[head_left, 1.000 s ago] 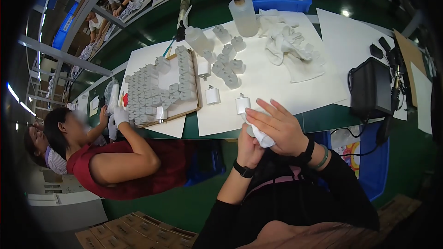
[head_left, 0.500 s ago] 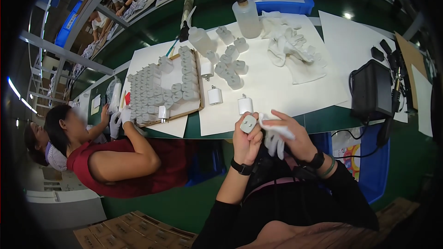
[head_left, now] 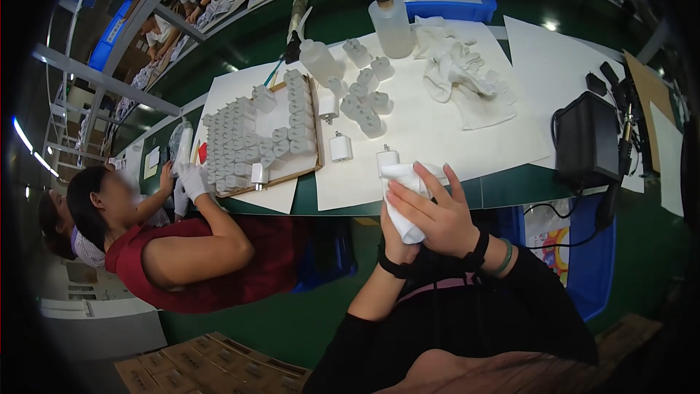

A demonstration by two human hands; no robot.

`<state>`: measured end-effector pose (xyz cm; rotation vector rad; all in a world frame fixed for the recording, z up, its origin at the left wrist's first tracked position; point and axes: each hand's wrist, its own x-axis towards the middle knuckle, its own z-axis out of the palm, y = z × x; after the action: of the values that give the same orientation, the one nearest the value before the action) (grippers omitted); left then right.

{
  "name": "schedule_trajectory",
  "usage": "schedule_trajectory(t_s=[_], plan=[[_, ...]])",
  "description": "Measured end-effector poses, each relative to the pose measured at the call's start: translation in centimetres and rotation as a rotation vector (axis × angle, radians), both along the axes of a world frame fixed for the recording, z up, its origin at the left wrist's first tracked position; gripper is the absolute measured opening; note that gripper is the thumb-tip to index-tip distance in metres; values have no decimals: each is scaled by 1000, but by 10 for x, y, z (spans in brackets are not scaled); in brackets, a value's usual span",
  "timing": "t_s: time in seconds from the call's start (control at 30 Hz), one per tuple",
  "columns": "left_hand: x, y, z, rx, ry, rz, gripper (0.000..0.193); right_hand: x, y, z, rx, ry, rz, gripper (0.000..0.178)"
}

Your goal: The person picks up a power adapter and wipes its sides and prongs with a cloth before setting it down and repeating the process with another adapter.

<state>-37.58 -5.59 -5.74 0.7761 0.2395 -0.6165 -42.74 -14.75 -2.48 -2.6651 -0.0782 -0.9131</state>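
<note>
My left hand (head_left: 396, 246) is closed just off the table's near edge, mostly covered by a white cloth glove (head_left: 403, 225). The white power adapter it held a moment ago is now hidden beneath that cloth. From the right, my right hand (head_left: 443, 220) presses the bunched glove against it, fingers stretched over the fabric. Just beyond the cloth a white power adapter (head_left: 386, 156) stands on the white sheet, prongs up. Another adapter (head_left: 340, 148) stands to its left, with a cluster of several more (head_left: 362, 98) farther back.
At left, a shallow cardboard tray (head_left: 319, 131) holds rows of adapters. Two squeeze bottles (head_left: 394, 33) and crumpled white gloves (head_left: 463, 73) lie farther back. A black box-shaped device (head_left: 587, 138) with cables stands right. A gloved co-worker (head_left: 182, 255) sits at left.
My right hand has brought the glove left onto the adapter in my left hand, covering it. The co-worker's gloved hand has moved slightly.
</note>
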Motion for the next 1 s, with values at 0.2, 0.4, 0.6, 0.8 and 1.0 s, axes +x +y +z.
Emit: schedule_trajectory(t_s=[0.2,0.4,0.6,0.8,1.0], plan=[[13,7,-11,18,-117,-105,36,-9,-1,-5,79,47,37,32],[16,-3,5,14,71,-73,26,-18,-8,-10,246,128,130,37],[33,11,0,-458,-20,-218,17,-27,-31,-11,695,175,176,34],[22,7,8,-322,-134,-135,15,2,-30,19,787,-32,53,35],[17,2,12,78,-309,113,19,-1,-11,17,196,32,56,35]])
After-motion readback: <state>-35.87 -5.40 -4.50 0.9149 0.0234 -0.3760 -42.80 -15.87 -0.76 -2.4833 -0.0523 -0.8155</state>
